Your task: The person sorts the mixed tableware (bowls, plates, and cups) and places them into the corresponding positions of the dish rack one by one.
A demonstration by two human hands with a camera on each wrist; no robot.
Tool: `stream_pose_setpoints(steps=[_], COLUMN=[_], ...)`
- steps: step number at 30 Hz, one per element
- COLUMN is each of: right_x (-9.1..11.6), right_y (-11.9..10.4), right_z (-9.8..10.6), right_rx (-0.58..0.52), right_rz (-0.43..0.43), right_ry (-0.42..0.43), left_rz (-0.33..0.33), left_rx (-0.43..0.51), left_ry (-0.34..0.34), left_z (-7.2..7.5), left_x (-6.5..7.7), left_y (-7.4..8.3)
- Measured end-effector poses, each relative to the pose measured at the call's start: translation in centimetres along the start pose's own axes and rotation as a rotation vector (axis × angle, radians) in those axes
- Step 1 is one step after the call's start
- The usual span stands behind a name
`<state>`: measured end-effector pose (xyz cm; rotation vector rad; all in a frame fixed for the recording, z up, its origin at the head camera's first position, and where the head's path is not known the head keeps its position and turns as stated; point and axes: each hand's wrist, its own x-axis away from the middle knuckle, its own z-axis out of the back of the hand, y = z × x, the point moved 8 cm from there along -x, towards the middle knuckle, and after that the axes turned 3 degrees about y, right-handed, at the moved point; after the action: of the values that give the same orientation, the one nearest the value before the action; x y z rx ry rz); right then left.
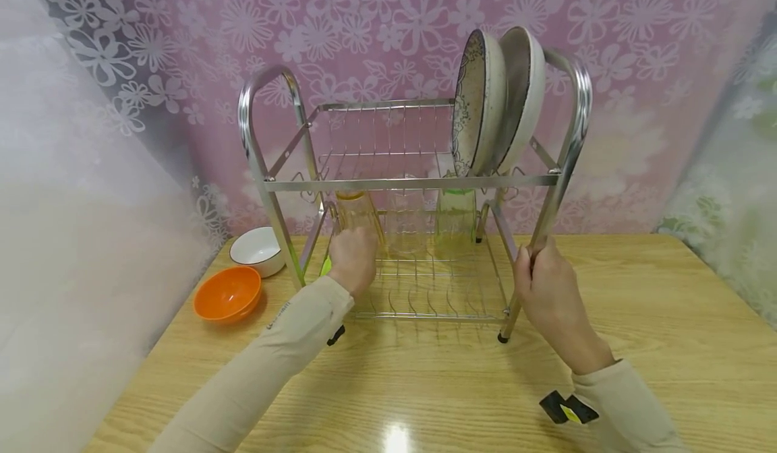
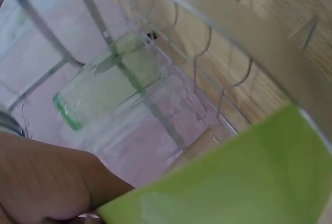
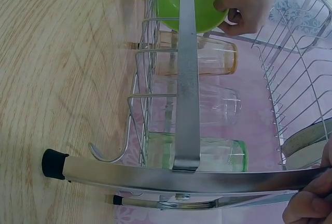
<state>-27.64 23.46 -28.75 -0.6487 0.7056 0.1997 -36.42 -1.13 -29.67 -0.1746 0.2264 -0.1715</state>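
My left hand (image 1: 354,261) reaches into the left side of a two-tier metal dish rack (image 1: 413,184) and pinches the rim of a green bowl (image 3: 205,1). The bowl stands on its side on the lower tier; in the head view the hand hides most of it. Beside it on that tier are an amber glass (image 3: 218,57), a clear glass (image 3: 223,103) and a green-tinted glass (image 3: 223,154), all upside down. With curled fingers my right hand (image 1: 552,291) grips the rack's front right leg. Close up, the bowl (image 2: 238,172) fills the left wrist view's lower right.
Two patterned white bowls, one nearer (image 1: 476,102) and one behind it (image 1: 525,102), stand on edge at the upper tier's right end. An orange bowl (image 1: 229,294) and a white bowl (image 1: 256,249) sit on the wooden table (image 1: 425,385), left of the rack. A floral curtain hangs behind.
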Motion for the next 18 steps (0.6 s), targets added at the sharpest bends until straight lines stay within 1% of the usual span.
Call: stream_pose_setpoints(steps=[1, 4, 6, 8, 9, 10, 12, 14, 18], right_x=[0.0, 0.0, -0.1, -0.2, -0.2, -0.2, -0.2, -0.1, 0.0], right_y=[0.0, -0.1, -0.2, -0.2, -0.2, -0.3, -0.3, -0.2, -0.1], right_z=[0.0, 0.1, 0.1, 0.1, 0.1, 0.1, 0.1, 0.1, 0.1], right_rx=[0.001, -0.002, 0.0, 0.001, 0.002, 0.003, 0.006, 0.004, 0.003], right_rz=[-0.001, 0.001, 0.009, 0.017, 0.019, 0.023, 0.025, 0.024, 0.012], right_ry=[0.002, 0.007, 0.013, 0.018, 0.019, 0.022, 0.023, 0.021, 0.016], left_rz=[-0.007, -0.008, 0.007, 0.048, 0.06, 0.079, 0.096, 0.092, 0.072], left_rx=[0.01, 0.092, 0.144, 0.226, 0.248, 0.258, 0.296, 0.302, 0.317], left_ry=[0.013, 0.044, 0.031, 0.012, 0.012, 0.01, 0.021, 0.048, 0.068], left_z=[0.1, 0.5, 0.6, 0.5, 0.5, 0.5, 0.5, 0.5, 0.4], left_x=[0.0, 0.1, 0.1, 0.2, 0.2, 0.2, 0.3, 0.4, 0.8], left_y=[-0.2, -1.0, -1.7, -2.4, -2.7, -3.0, -3.4, -3.5, -3.3])
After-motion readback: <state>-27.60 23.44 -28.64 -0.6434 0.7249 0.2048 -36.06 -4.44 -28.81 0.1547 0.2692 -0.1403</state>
